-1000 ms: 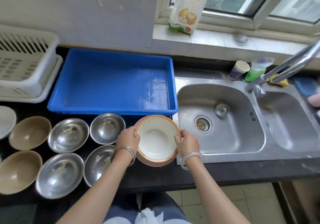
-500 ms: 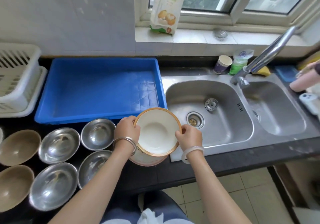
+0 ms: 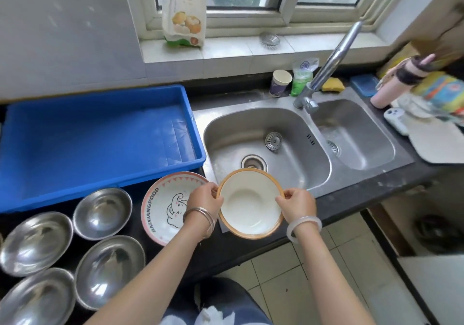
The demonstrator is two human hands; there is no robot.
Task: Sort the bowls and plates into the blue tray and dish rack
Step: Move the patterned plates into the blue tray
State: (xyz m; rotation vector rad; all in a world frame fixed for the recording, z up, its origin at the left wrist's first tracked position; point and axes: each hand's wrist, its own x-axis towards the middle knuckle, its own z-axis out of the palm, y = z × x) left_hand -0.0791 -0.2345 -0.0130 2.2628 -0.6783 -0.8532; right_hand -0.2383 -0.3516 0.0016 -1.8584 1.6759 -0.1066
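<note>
My fingers grip one orange-rimmed bowl at both sides; blue tray empty, other dishes wait on the counter.

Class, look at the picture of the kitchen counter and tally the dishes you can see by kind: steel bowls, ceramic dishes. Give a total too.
Steel bowls: 5 (near the tray, left, centre, bottom left, and a sliver at the left edge)
Ceramic dishes: 2 (printed dish, orange-rimmed dish held in both hands)
Total: 7
</note>
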